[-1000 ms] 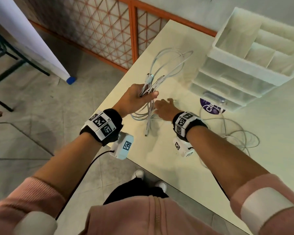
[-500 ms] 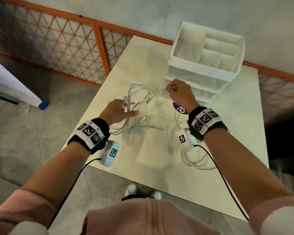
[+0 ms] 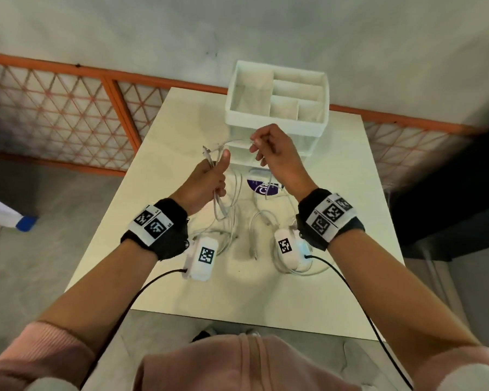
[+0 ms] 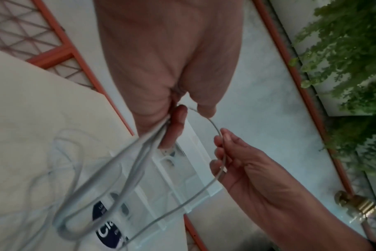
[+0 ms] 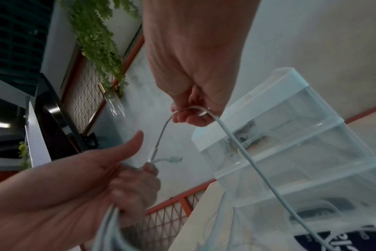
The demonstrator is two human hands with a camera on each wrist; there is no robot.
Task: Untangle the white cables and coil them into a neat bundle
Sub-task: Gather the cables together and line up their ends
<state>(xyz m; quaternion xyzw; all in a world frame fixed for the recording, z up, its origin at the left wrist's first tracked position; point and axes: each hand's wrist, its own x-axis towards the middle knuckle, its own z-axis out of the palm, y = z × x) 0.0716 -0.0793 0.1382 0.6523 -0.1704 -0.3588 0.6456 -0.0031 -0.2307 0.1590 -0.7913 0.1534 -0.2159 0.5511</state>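
Note:
Several white cables (image 3: 223,210) hang in loops from my left hand (image 3: 218,167), which grips them in a fist above the table with its thumb up. A connector end (image 5: 174,159) sticks out of the top of that fist. My right hand (image 3: 256,142) pinches one strand (image 3: 237,141) that runs across from the left fist. In the left wrist view that strand (image 4: 215,127) arcs from the left fingers (image 4: 178,118) to the right hand (image 4: 225,152) and drops away. More slack cable (image 3: 266,218) lies on the table under the right wrist.
A white drawer organizer (image 3: 277,124) with open top compartments stands just behind my hands, with a round purple sticker (image 3: 261,190) in front of it. The pale table (image 3: 181,122) has an orange lattice railing (image 3: 68,108) along its far and left sides.
My left hand has lifted the cable bundle off the table and turned thumb up. The right hand still pinches a strand and now sits closer to the left.

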